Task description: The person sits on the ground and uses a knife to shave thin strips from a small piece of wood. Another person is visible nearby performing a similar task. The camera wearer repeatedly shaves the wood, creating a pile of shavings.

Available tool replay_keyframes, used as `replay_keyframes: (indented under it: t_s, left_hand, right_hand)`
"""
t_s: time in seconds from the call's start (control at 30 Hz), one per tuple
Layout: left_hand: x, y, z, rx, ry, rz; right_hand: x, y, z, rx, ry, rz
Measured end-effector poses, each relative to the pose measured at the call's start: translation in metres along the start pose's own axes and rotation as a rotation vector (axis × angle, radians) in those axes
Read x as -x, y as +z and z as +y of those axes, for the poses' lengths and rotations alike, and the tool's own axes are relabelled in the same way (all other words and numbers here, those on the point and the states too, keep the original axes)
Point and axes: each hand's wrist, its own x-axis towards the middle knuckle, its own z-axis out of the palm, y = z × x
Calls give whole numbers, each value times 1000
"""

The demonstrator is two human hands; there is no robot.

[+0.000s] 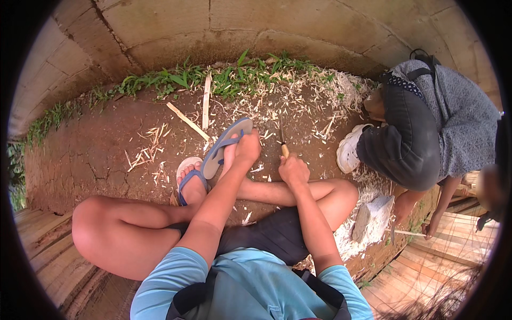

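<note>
My right hand [294, 169] is wrapped round the pale wooden handle of a knife [285, 151], its thin dark blade pointing away from me over the dirt. To its left, my left hand [249, 146] is closed against the front of a blue-grey flip-flop [217, 152] on my raised foot. Whatever its fingers hold is hidden. My other foot [193, 185], in a matching flip-flop with a blue strap, rests on the ground just left of it.
Pale wood shavings [288, 106] litter the dirt, with two wooden strips [206, 101] farther off. Grass lines a block wall [234, 32]. At right a crouching co-worker [410, 138] holds a blade and a thin strip beside a whitish stone block [373, 217]. Planks [437, 245] lie nearer.
</note>
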Motion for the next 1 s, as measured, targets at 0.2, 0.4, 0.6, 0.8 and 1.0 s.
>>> replay_keyframes:
  t_s: [0.2, 0.4, 0.6, 0.8, 1.0]
  left_hand:
    - [1, 1, -2, -16, 31, 2]
    - [1, 6, -9, -7, 58, 35]
    - [0, 11, -12, 2, 68, 75]
    - [6, -4, -1, -54, 46, -12]
    - [5, 1, -4, 18, 30, 31]
  right_hand:
    - [2, -3, -4, -21, -141, 5]
    - [-7, 25, 1, 92, -127, 3]
    - [11, -3, -11, -247, -291, 396]
    - [-5, 32, -2, 72, -272, 56]
    - [4, 13, -12, -141, -257, 259]
